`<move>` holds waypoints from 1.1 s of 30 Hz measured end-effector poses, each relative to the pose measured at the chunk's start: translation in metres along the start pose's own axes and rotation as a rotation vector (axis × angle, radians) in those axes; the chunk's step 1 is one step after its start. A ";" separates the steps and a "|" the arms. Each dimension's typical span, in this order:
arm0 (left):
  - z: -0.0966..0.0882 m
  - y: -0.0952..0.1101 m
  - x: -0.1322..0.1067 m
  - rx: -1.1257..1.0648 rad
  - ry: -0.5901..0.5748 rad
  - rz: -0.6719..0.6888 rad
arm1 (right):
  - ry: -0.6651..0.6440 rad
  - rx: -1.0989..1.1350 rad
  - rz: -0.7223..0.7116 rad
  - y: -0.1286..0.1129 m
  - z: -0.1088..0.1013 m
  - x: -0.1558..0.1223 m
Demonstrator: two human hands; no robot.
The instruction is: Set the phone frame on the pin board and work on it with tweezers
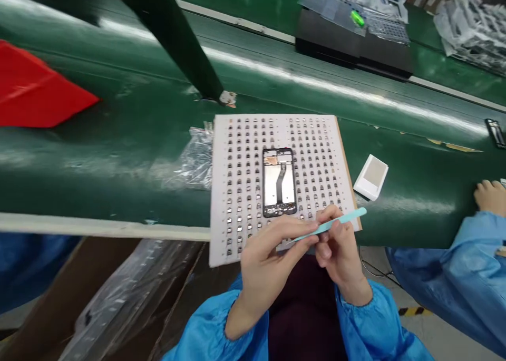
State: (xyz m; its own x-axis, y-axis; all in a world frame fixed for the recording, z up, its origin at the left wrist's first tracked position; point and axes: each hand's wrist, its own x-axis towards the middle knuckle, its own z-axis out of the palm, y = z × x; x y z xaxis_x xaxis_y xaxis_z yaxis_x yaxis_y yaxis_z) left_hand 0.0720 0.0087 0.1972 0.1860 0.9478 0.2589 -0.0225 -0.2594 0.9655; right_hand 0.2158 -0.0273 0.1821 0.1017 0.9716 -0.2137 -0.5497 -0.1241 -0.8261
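Note:
A slim turquoise stick-like tool (353, 215), rounded at its right end and tapering to the left, lies across both hands above the board's front edge. My left hand (272, 255) has its thumb and forefinger closed around the tool's narrow half. My right hand (342, 253) pinches it nearer the rounded end, fingers curled. Whether a small part also sits between the fingertips is hidden. Just beyond my hands, a phone screen assembly (270, 184) with a black frame and dark flex cable lies face down on a white board (221, 192) covered in rows of small dark parts.
Right of the board lies a small white box (371, 177). A clear plastic bag (197, 158) touches its left side. A green post (185, 50) rises behind, a red sheet (35, 89) lies left. A co-worker's hand (490, 196) rests at the right edge.

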 end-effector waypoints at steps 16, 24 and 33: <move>0.002 -0.045 0.024 0.704 -0.337 0.507 | 0.205 -0.669 -0.296 -0.043 -0.092 0.042; 0.030 -0.070 0.039 0.937 -0.599 0.447 | 0.247 -0.670 -0.278 -0.039 -0.108 0.084; 0.027 -0.068 0.040 0.957 -0.592 0.458 | 0.246 -0.689 -0.279 -0.040 -0.105 0.081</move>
State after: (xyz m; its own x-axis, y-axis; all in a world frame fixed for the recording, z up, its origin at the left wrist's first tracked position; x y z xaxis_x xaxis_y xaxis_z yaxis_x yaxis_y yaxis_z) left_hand 0.1076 0.0591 0.1416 0.7763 0.5661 0.2773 0.4843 -0.8172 0.3124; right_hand 0.3334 0.0348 0.1435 0.3856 0.9226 0.0069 0.1538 -0.0569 -0.9865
